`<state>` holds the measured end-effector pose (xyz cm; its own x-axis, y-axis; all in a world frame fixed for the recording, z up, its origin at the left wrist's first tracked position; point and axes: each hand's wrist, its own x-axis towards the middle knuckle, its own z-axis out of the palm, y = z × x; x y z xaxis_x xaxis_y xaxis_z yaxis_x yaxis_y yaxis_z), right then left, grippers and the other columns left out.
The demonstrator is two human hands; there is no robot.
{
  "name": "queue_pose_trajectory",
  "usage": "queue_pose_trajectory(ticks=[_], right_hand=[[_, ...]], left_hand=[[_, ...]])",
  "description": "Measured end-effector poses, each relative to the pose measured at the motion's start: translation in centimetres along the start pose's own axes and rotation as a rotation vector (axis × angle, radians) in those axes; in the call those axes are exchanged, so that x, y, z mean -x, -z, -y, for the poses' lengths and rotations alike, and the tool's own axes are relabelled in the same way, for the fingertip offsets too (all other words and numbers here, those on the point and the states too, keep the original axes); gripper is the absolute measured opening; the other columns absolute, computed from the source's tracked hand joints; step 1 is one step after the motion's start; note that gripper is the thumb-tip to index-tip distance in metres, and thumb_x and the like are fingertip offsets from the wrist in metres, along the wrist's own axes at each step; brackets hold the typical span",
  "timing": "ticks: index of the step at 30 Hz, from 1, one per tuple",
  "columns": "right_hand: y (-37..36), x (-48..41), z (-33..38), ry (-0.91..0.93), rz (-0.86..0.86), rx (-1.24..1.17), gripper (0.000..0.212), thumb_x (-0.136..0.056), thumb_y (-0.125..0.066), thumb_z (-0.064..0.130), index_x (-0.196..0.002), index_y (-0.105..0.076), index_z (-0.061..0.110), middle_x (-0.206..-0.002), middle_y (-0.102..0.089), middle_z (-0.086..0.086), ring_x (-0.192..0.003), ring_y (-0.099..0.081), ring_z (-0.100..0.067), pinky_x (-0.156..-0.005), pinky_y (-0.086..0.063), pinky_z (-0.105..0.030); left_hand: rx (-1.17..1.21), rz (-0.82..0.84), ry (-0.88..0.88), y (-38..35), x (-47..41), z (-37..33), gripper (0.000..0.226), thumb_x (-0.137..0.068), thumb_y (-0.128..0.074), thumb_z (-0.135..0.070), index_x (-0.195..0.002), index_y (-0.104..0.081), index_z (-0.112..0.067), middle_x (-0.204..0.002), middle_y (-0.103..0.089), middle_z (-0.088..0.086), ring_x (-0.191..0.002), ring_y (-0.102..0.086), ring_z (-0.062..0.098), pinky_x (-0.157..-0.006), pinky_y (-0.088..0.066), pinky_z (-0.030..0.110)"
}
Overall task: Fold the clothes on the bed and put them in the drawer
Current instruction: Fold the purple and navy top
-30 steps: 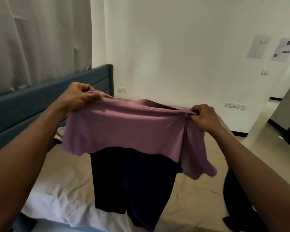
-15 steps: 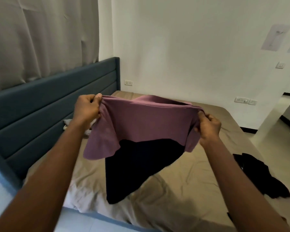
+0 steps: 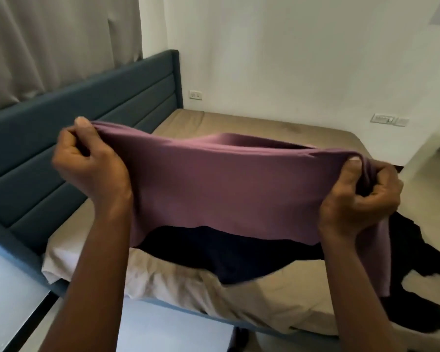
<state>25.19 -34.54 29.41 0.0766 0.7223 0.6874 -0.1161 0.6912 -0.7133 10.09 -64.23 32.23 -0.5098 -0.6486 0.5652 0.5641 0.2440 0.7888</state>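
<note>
The purple garment (image 3: 221, 179) is stretched wide in the air above the bed (image 3: 277, 298). The left grip (image 3: 92, 171) pinches its top edge at 9 o'clock, and the right grip (image 3: 361, 196) clutches bunched fabric at 3 o'clock. Navy cloth (image 3: 226, 252) hangs at 6 o'clock. Black clothes (image 3: 414, 247) lie on the sheet at 4 o'clock.

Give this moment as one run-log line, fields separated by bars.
left hand: grips purple garment | right hand: grips purple garment | purple garment: above bed
</note>
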Motion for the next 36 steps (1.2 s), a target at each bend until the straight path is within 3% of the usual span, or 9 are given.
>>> queue_pose_trajectory(ticks=[3, 7, 10, 15, 18, 26, 30, 32, 36], right_hand=[[-4.1, -1.8, -1.4, 0.045, -0.009, 0.018, 0.023, -0.093, -0.062, 0.024, -0.081, -0.06, 0.005, -0.079, -0.057, -0.006, -0.083, -0.053, -0.029, -0.077, -0.037, -0.033], [-10.9, -2.2, -6.8, -0.056, 0.103, 0.038, 0.02, -0.09, -0.064, 0.025, -0.089, -0.067, 0.005, -0.095, -0.066, -0.014, -0.094, -0.057, -0.033, -0.085, -0.038, -0.025], [-16.8, -1.2, -14.2, -0.145, 0.252, 0.104, 0.026, -0.091, -0.063, 0.032, -0.096, -0.07, 0.007, -0.1, -0.068, -0.013, -0.098, -0.059, -0.034, -0.087, -0.042, -0.029], [-26.0, 3.8, -30.0, -0.251, 0.46, 0.297, 0.033, -0.089, -0.062, 0.038, -0.099, -0.071, 0.008, -0.1, -0.067, -0.015, -0.098, -0.06, -0.037, -0.086, -0.047, -0.04], [-31.4, 9.2, -40.6, -0.352, 0.587, 0.434, 0.037, -0.088, -0.061, 0.039, -0.102, -0.073, 0.008, -0.101, -0.066, -0.017, -0.1, -0.059, -0.038, -0.085, -0.046, -0.039], [-43.5, 21.6, -62.3, -0.494, 0.834, 0.666, 0.029, -0.094, -0.063, 0.036, -0.1, -0.077, 0.011, -0.097, -0.075, -0.015, -0.094, -0.067, -0.036, -0.084, -0.05, -0.038], [-47.0, 23.8, -68.4, -0.53, 0.875, 0.776, 0.03, -0.095, -0.06, 0.038, -0.104, -0.074, 0.013, -0.106, -0.074, -0.014, -0.104, -0.065, -0.037, -0.091, -0.048, -0.038], [-46.8, 26.2, -70.8, -0.469, 0.953, 0.912, 0.034, -0.096, -0.051, 0.04, -0.107, -0.071, 0.015, -0.112, -0.07, -0.015, -0.112, -0.06, -0.04, -0.099, -0.044, -0.044], [-46.6, 30.3, -72.0, -0.134, 0.939, 1.18, 0.043, -0.104, -0.031, 0.041, -0.12, -0.058, 0.011, -0.123, -0.056, -0.021, -0.118, -0.049, -0.041, -0.103, -0.03, -0.048]], left_hand=[[0.005, -0.002, 0.001, -4.8, -2.0, 1.2, 0.041, -0.103, -0.049, -0.037, -0.064, -0.036, -0.034, -0.059, -0.034, -0.017, -0.053, -0.034, -0.005, -0.058, -0.026, 0.017], [-0.075, 0.179, 0.14, -12.1, -2.6, 7.3, 0.039, -0.101, -0.053, -0.038, -0.064, -0.047, -0.03, -0.059, -0.042, -0.016, -0.051, -0.038, -0.005, -0.057, -0.03, 0.02], [-0.183, 0.355, 0.275, -18.4, -1.1, 15.3, 0.037, -0.101, -0.055, -0.039, -0.073, -0.06, -0.016, -0.061, -0.049, -0.013, -0.056, -0.04, -0.001, -0.063, -0.036, 0.027], [-0.484, 0.597, 0.372, -27.5, 4.0, 31.5, 0.032, -0.101, -0.06, -0.036, -0.08, -0.069, -0.014, -0.076, -0.066, 0.005, -0.073, -0.057, 0.021, -0.07, -0.037, 0.031], [-0.657, 0.689, 0.441, -32.3, 9.0, 43.4, 0.034, -0.1, -0.06, -0.039, -0.084, -0.073, -0.011, -0.082, -0.071, 0.013, -0.083, -0.066, 0.034, -0.072, -0.043, 0.034], [-0.895, 0.784, 0.585, -41.6, 20.9, 67.6, 0.032, -0.1, -0.059, -0.031, -0.11, -0.076, -0.006, -0.118, -0.072, 0.021, -0.115, -0.065, 0.039, -0.095, -0.048, 0.037], [-0.882, 0.87, 0.765, -42.4, 22.4, 76.4, 0.041, -0.097, -0.056, -0.04, -0.114, -0.074, -0.007, -0.12, -0.072, 0.017, -0.114, -0.066, 0.036, -0.101, -0.053, 0.039], [-0.869, 1.005, 0.786, -41.5, 23.3, 79.8, 0.047, -0.094, -0.053, -0.044, -0.115, -0.073, -0.006, -0.119, -0.072, 0.018, -0.111, -0.068, 0.036, -0.099, -0.055, 0.044], [-0.821, 1.046, 0.739, -41.7, 24.0, 82.1, 0.042, -0.103, -0.049, -0.041, -0.12, -0.072, -0.012, -0.127, -0.071, 0.012, -0.116, -0.065, 0.03, -0.101, -0.05, 0.032]])
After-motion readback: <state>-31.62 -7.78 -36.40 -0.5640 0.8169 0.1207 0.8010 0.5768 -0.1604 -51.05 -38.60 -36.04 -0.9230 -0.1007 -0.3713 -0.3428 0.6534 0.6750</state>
